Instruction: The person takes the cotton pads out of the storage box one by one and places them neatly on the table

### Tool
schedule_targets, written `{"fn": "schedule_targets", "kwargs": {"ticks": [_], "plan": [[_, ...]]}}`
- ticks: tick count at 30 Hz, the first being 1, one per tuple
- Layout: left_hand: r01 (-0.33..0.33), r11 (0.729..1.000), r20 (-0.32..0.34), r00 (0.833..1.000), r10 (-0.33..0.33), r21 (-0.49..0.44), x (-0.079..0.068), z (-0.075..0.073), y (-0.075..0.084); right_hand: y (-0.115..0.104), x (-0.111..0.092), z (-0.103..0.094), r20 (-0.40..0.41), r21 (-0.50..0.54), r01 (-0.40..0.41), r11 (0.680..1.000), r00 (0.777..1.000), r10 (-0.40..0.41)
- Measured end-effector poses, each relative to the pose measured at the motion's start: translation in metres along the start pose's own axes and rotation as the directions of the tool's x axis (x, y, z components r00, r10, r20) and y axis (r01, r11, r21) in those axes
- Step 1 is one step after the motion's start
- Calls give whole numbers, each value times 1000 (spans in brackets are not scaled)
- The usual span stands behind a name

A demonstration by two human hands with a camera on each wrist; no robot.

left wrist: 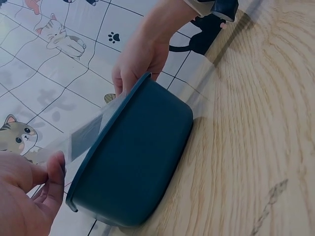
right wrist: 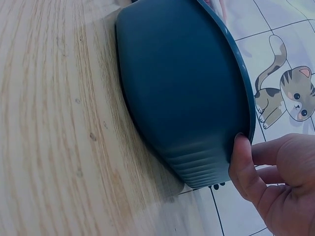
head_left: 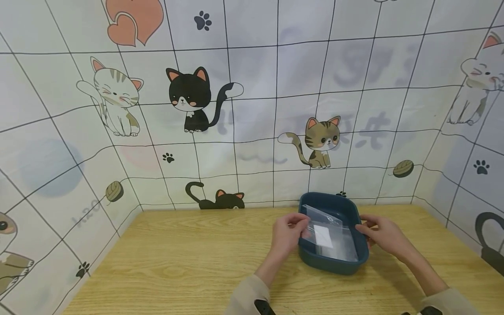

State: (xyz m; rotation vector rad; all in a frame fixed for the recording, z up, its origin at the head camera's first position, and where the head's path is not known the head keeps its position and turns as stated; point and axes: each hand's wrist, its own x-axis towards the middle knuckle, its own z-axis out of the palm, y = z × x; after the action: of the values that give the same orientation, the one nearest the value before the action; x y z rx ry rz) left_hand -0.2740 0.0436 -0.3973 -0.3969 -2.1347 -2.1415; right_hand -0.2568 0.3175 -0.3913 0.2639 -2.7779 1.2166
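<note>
While left hand pinches bag over tub at nine o'clock, right hand grips tub's side, three o'clock. Tub on counter; probably best held steady, bag kept smooth.

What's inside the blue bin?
Clear plastic packaging with a white patch lies in the opening of the bin, pinched by the left hand; anything beneath can't be made out.
</note>
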Motion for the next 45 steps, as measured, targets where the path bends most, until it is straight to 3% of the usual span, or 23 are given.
{"fn": "schedule_targets", "kwargs": {"ticks": [14,25,34,45], "plan": [[-26,999,-7,1000,26,-31,3,-10,2,0,1,-2,7,-4,-18,1000,1000,18],[-10,999,-12,1000,10,-31,4,-18,2,2,0,-7,15,-3,-24,1000,1000,24],[13,1000,-63,998,-13,-10,7,-28,5,1,0,-8,23,4,-27,1000,999,27],[46,998,-79,996,-48,-32,9,-39,7,2,-2,-8,29,1,-28,1000,999,28]]}}
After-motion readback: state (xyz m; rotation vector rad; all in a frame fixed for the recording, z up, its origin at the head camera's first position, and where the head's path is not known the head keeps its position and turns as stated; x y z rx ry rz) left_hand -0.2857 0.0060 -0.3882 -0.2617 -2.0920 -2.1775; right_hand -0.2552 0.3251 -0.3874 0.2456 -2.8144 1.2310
